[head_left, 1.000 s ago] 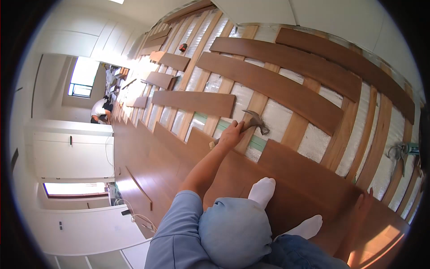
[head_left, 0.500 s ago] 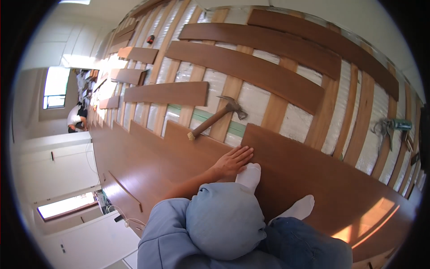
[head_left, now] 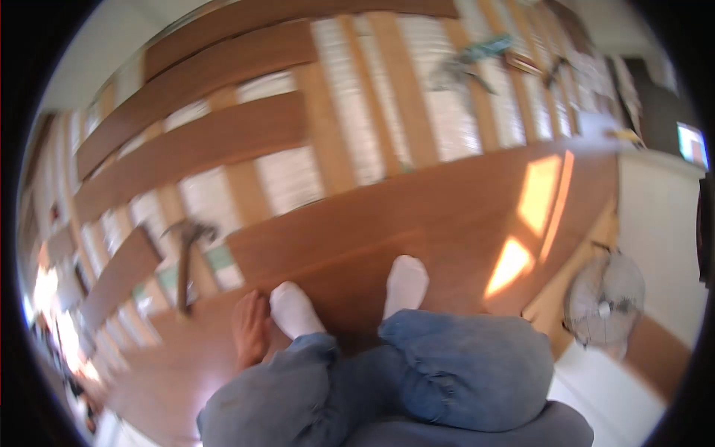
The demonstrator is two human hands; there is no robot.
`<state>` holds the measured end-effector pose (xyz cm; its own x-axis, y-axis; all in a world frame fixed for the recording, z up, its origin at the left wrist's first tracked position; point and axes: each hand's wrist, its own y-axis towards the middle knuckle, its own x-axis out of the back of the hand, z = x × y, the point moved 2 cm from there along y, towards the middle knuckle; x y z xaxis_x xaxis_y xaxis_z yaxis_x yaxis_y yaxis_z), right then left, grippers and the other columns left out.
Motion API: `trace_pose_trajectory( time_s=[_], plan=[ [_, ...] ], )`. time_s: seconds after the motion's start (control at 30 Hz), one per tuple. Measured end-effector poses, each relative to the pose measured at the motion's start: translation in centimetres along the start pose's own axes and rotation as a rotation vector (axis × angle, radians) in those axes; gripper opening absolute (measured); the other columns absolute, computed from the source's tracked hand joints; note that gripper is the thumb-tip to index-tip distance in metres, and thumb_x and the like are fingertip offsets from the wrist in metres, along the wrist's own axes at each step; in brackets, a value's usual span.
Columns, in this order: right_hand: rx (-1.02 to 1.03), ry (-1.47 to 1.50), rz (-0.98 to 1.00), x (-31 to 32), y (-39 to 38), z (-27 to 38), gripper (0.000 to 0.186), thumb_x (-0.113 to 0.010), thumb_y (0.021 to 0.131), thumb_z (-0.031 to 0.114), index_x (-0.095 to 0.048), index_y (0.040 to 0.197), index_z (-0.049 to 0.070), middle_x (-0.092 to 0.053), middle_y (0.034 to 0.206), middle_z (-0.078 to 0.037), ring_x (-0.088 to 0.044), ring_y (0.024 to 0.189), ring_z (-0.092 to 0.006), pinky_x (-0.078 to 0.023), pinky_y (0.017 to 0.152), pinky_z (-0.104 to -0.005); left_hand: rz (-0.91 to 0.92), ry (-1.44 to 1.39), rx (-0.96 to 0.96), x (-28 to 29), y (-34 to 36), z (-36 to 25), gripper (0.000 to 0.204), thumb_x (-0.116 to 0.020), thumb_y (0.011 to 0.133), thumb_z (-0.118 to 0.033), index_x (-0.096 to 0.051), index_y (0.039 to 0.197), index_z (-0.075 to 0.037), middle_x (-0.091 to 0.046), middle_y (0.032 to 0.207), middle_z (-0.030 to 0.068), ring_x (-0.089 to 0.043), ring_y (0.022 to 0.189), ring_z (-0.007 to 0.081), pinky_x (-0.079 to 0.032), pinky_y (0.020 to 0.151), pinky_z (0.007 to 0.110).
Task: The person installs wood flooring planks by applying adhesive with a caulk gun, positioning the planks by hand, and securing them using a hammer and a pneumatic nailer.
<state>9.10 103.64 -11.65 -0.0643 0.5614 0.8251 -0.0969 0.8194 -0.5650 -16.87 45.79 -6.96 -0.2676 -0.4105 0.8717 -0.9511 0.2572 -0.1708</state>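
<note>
My left hand [head_left: 252, 328] lies flat on the brown wood flooring [head_left: 342, 231], fingers stretched out and a little blurred, close beside my left white-socked foot [head_left: 293, 309]. It holds nothing. My right hand is out of view. Beyond the left hand, a wooden-handled claw hammer [head_left: 185, 272] lies across the edge of the laid boards, its metal head over the battens. To its left, a loose brown plank [head_left: 123, 277] rests at a slant on the battens. My right foot [head_left: 407, 284] stands on the flooring.
Long loose planks [head_left: 208, 145] lie over the wooden battens [head_left: 328, 127], with shiny white sheeting between. A blurred metal tool and a teal object [head_left: 485, 49] sit at the far side. A round fan [head_left: 605, 302] stands at right. Sunlight patches cross the floor.
My view has swung to the right, so the hammer and planks appear farther left and the fan has come into sight. My left hand still rests on the floor by my left foot.
</note>
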Motion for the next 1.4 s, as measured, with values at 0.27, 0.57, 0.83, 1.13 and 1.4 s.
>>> trace_pose_trajectory(
  time_s=[0.27, 0.57, 0.83, 1.13, 1.4],
  plan=[
    [-0.133, -0.001, -0.208, 5.7, -1.9, 1.7, 0.059, -0.075, 0.089, 0.041, -0.068, 0.108, -0.015, -0.072, 0.102, -0.029, -0.072, 0.094, -0.0429, -0.056, 0.083, -0.0506, -0.245, 0.133, 0.321, 1.1, -2.6, 3.9, 0.039, -0.055, 0.107, -0.016, -0.059, 0.143, -0.002, -0.059, 0.139, 0.0215, -0.053, 0.131, 0.0427, -0.041, 0.112, 0.054],
    [-0.144, 0.028, -0.152, 3.4, 5.4, 2.0, 0.06, -0.078, 0.086, 0.042, -0.068, 0.103, -0.015, -0.075, 0.102, -0.031, -0.075, 0.087, -0.0414, -0.057, 0.076, -0.048, -0.33, 0.211, 0.484, 2.1, -3.9, 5.4, 0.036, -0.056, 0.107, -0.019, -0.061, 0.138, -0.002, -0.06, 0.134, 0.022, -0.054, 0.128, 0.0422, -0.041, 0.111, 0.053],
    [-0.036, 0.063, 0.029, 1.9, 7.7, 0.2, 0.044, -0.076, 0.087, 0.027, -0.064, 0.11, -0.008, -0.073, 0.086, -0.02, -0.073, 0.076, -0.0276, -0.056, 0.065, -0.0407, -0.439, 0.225, 0.709, 2.6, -7.6, 9.7, 0.034, -0.056, 0.107, -0.022, -0.062, 0.134, -0.002, -0.062, 0.129, 0.0224, -0.054, 0.126, 0.0418, -0.041, 0.11, 0.053],
    [0.553, -0.288, 0.392, 17.4, 0.9, 24.6, 0.04, -0.07, 0.089, 0.01, -0.056, 0.124, -0.004, -0.068, 0.076, -0.012, -0.069, 0.063, -0.0195, -0.055, 0.056, -0.0334, -0.701, 0.456, 1.064, 3.2, -11.5, 17.9, 0.039, -0.056, 0.107, -0.023, -0.061, 0.136, 0.002, -0.06, 0.133, 0.0259, -0.054, 0.129, 0.0431, -0.041, 0.111, 0.054],
    [1.018, -0.341, 0.534, 18.9, -23.9, 56.4, 0.045, -0.065, 0.093, 0.012, -0.048, 0.131, -0.004, -0.064, 0.074, -0.009, -0.062, 0.057, -0.016, -0.059, 0.059, -0.0355, -0.796, 0.375, 1.343, 1.3, -12.2, 22.1, 0.05, -0.054, 0.107, -0.027, -0.054, 0.143, 0.007, -0.051, 0.149, 0.0274, -0.048, 0.138, 0.0444, -0.037, 0.117, 0.054]
  ],
)
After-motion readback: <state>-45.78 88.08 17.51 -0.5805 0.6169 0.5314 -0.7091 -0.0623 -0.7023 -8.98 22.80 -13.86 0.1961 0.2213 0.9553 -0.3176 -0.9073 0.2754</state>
